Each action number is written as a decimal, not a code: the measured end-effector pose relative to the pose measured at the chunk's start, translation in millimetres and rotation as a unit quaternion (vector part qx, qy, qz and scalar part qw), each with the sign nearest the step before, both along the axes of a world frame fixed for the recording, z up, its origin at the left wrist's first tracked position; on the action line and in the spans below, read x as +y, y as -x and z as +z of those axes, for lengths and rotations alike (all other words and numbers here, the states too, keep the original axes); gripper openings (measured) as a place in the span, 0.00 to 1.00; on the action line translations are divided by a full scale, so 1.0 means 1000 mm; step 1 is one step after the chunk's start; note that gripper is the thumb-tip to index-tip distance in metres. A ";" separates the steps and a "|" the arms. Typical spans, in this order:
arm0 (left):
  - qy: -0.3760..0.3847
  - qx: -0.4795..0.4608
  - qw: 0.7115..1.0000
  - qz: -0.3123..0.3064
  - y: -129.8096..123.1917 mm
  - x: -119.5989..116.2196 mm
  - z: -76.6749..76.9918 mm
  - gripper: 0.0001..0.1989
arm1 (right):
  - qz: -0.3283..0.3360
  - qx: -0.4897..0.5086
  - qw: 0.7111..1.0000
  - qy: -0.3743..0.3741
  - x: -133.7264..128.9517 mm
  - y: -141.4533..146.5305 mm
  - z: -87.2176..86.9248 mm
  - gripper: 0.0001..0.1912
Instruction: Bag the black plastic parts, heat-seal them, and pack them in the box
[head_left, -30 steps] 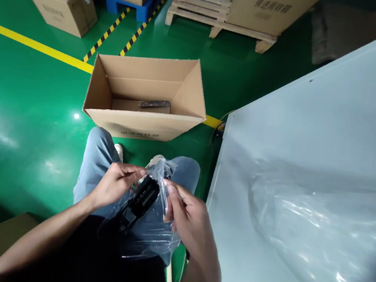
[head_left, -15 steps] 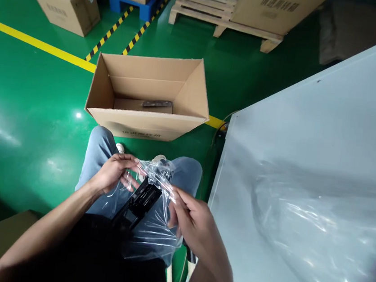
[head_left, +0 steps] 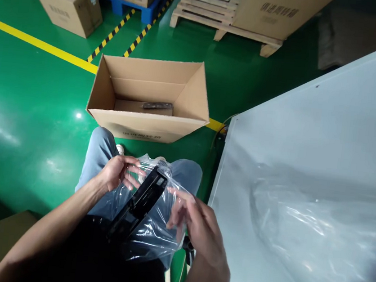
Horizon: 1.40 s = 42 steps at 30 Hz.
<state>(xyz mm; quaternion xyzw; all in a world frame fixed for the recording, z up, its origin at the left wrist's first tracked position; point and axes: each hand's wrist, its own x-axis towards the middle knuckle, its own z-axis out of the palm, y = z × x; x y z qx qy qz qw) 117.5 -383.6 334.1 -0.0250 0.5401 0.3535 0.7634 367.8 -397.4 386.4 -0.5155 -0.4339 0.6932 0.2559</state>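
Note:
A long black plastic part [head_left: 146,195] lies slantwise over my lap, with a clear plastic bag [head_left: 152,241] around it. The part's upper end shows near the crumpled top of the bag. On its left, my left hand [head_left: 119,172] is open, fingers spread and stretched toward the part, with film touching the fingertips. My right hand [head_left: 189,213] is at the bag's right side, index finger pointing to the part's upper end. Its other fingers are curled against the film. The part's lower end is hard to make out against my black top.
An open cardboard box [head_left: 147,125] stands before my knees, a dark bar-shaped piece [head_left: 158,105] inside. At right is a pale work surface [head_left: 276,137] with clear plastic sheeting [head_left: 313,236]. Beyond are a wooden pallet [head_left: 209,14], a closed carton [head_left: 65,7] and a blue pallet [head_left: 148,13].
The black part's upper end now shows farther up between my hands. The film bunched over it has spread apart. My right fingers have shifted and loosened; my left hand has hardly moved.

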 end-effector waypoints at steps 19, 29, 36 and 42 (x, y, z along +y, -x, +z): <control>-0.091 0.000 0.995 0.040 0.009 -0.018 -0.006 0.08 | -0.109 -0.083 0.988 -0.071 0.003 0.015 0.005 0.34; -0.203 -0.026 0.978 -0.030 -0.003 -0.032 0.000 0.38 | -0.071 -0.114 0.982 -0.135 0.004 0.028 0.033 0.32; -0.145 0.060 0.987 -0.028 -0.009 -0.030 0.003 0.32 | -0.106 -0.174 0.969 -0.138 0.014 0.017 0.029 0.30; -0.178 0.066 0.982 -0.005 0.009 -0.030 0.015 0.34 | -0.139 -0.173 0.968 -0.117 0.029 0.005 0.021 0.35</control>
